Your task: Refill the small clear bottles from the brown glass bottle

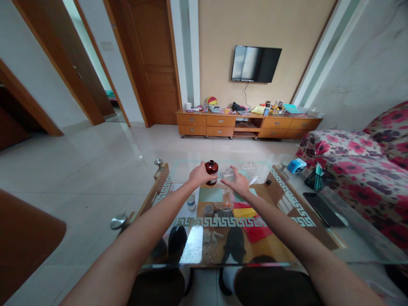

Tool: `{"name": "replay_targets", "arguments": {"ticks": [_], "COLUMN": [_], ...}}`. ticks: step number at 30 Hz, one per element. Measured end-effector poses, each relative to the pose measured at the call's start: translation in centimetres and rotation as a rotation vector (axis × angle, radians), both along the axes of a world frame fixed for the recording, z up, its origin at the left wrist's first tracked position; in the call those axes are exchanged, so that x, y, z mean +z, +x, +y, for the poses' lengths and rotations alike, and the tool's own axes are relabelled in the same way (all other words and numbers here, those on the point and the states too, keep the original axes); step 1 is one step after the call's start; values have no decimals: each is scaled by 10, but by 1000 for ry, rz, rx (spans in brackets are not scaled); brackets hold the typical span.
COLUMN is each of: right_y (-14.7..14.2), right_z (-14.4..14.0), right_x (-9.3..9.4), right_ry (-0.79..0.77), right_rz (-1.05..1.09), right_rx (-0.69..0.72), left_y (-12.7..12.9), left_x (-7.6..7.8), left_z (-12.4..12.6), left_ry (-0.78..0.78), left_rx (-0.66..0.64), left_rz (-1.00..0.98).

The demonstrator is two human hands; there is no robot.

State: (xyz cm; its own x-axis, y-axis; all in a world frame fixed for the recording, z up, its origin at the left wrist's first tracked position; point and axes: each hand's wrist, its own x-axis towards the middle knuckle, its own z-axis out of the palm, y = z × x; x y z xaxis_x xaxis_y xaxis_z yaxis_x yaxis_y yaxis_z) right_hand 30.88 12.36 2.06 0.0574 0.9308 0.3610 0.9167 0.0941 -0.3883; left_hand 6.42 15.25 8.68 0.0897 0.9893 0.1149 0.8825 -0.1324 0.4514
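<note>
My left hand [199, 174] is closed around a brown bottle [211, 167] with a pale label and an uncapped neck. The bottle is upright over the glass table [188, 222]. To its right, my right hand [239, 182] grips a small clear cup [227, 173] between thumb and fingers; the cup looks tipped sideways towards the bottle. Whether the two touch, I cannot tell. A black cap [268, 182] lies to the right. Behind my right hand stands a clear plastic container [250, 168]. Nearer me are a white bottle [191, 202] and a small round grey-topped jar [208, 210].
A clear bag-like item with something orange [227, 203] is near the table's middle. On the right are a blue-and-white pack [296, 165], a black mesh holder with green pencils [318, 178] and a long black object [323, 209]. A flowered sofa [350, 157] flanks the table.
</note>
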Motion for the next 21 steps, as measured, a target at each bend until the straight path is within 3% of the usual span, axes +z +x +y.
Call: {"name": "replay_targets", "arguments": {"ticks": [7, 14, 18, 21], "right_y": [-12, -33, -34, -33], "right_z": [10, 21, 21, 17], "right_x": [3, 36, 57, 69], "right_ry": [68, 215, 349, 354], "right_rz": [86, 291, 188, 74], "right_rx": [21, 112, 196, 189], "left_y": [0, 1, 2, 2], "left_x": [-7, -9, -7, -6], "left_z": [4, 5, 3, 2], "left_ry": [24, 19, 17, 16], "left_rx": [-17, -36, -34, -25], "left_rz": [-23, -83, -79, -64]}}
